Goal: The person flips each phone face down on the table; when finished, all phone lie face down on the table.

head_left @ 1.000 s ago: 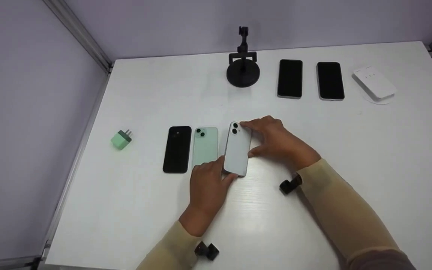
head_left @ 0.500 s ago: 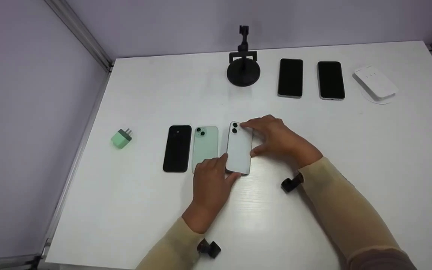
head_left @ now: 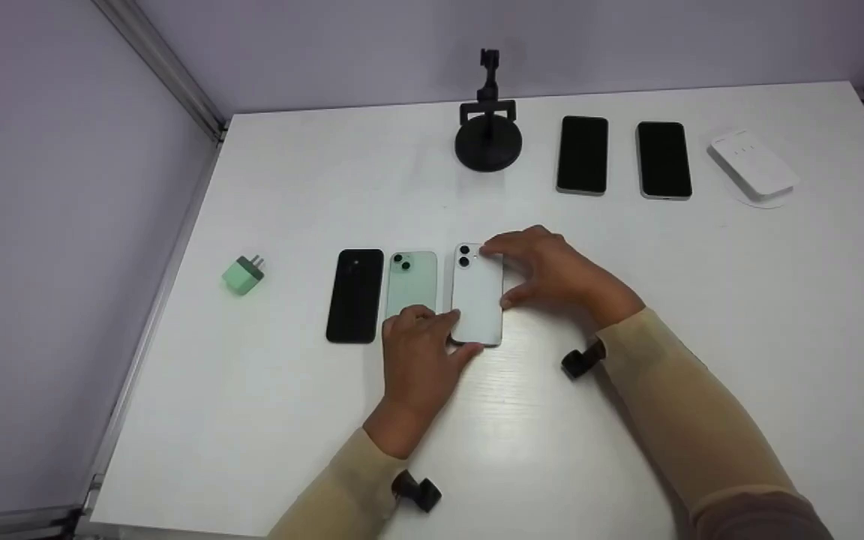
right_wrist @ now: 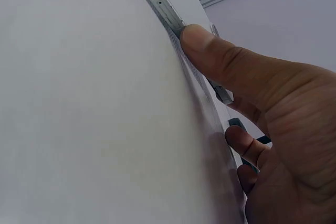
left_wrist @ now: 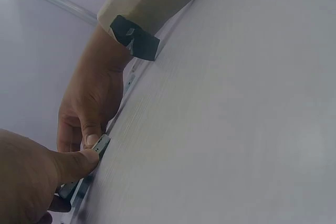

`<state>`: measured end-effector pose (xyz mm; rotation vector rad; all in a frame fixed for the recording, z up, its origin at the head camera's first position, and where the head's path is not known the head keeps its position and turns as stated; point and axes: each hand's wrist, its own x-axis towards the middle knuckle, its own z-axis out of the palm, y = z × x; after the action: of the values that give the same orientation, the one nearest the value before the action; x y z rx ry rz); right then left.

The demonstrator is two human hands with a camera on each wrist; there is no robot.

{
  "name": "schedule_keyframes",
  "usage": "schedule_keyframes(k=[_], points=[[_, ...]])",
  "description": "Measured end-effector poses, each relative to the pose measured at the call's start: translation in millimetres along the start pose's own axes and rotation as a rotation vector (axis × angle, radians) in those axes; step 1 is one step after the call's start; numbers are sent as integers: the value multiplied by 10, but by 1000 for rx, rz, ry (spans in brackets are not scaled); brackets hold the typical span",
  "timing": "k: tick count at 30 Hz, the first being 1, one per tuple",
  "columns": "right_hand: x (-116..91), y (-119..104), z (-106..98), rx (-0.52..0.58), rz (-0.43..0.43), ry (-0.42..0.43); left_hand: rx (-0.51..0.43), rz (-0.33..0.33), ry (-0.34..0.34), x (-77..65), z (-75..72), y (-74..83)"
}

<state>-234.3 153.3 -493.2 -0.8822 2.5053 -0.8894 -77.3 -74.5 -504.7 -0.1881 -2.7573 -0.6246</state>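
A white smartphone (head_left: 477, 300), camera side up, lies in the middle of the table in the head view. My left hand (head_left: 418, 367) grips its lower left corner, thumb at the bottom edge and index finger at the left edge. At the right side, my right hand (head_left: 558, 274) holds it with a fingertip by the cameras and the thumb on the long edge. Immediately left is a light green smartphone (head_left: 412, 283), its lower part hidden by my left hand. Beyond that lies a black smartphone (head_left: 355, 296). In the right wrist view, my right thumb (right_wrist: 199, 40) presses the white phone's side.
A green charger plug (head_left: 243, 275) sits at the left. Along the back stand a black phone stand (head_left: 488, 142) with a round base, two dark-screened phones (head_left: 582, 155) and a tilted white box (head_left: 753, 163). Purple-grey panels (head_left: 327, 52) border the table.
The white phone has turned slightly from a tilt to nearly straight, lining up with the green phone. Both hands keep hold of it; the left fingers have shifted a little over the green phone.
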Motion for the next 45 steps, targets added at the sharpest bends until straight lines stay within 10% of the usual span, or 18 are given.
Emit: schedule_keyframes(k=[45], points=[[-214, 85, -172, -4, 64, -13, 72, 36, -95, -32, -18, 125]])
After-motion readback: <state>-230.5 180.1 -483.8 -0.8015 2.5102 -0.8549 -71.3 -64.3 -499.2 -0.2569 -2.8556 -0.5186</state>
